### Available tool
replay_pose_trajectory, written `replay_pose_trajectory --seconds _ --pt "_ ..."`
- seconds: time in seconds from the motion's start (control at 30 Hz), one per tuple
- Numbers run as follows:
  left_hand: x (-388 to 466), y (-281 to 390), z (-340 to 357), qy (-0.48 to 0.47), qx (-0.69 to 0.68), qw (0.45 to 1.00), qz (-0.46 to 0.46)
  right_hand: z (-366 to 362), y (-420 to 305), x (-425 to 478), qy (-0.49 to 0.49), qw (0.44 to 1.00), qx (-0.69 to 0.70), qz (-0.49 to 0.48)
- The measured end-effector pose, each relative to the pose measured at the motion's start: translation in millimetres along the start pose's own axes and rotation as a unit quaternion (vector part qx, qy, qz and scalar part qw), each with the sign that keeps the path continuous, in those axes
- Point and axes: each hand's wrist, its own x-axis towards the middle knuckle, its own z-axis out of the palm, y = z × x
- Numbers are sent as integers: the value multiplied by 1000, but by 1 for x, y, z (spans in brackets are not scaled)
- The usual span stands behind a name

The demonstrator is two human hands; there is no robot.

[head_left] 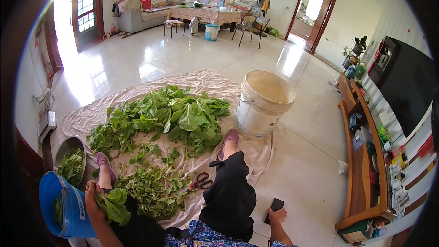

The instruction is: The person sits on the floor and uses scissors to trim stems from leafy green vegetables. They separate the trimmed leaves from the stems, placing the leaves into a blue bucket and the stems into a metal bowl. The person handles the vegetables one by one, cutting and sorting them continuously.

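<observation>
Beside the blue plastic bucket [67, 209], my left hand [93, 200] is closed around a bunch of leafy greens [116, 206]. Some greens show inside that bucket. Over at the right, my right hand [277, 215] grips a dark flat object, seemingly a smartphone [275, 206], low over the tiled floor. A large heap of leafy greens [185, 116] is spread on a crumpled pale cloth [212, 82] before me. Nearer my legs lies a pile of smaller leaves and trimmings [154, 188]. Scissors with dark and red handles [201, 181] rest at its right edge.
A tall whitish plastic bucket [259, 120] stands on the cloth's right side. A metal basin [60, 152] with greens sits left. My feet in purple shoes [230, 137] are on the cloth. A wooden TV cabinet [362, 178] lines the right; a covered table [205, 15] stands far back.
</observation>
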Motion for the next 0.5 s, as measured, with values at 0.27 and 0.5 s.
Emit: replay_pose_trajectory --seconds 0.27,0.5 --pt "-26 -29 29 -37 -6 997 -64 -17 -6 -11 -27 999 27 -23" --pt "-41 -77 80 -111 151 974 -126 -153 -108 -38 133 833 400 -358"
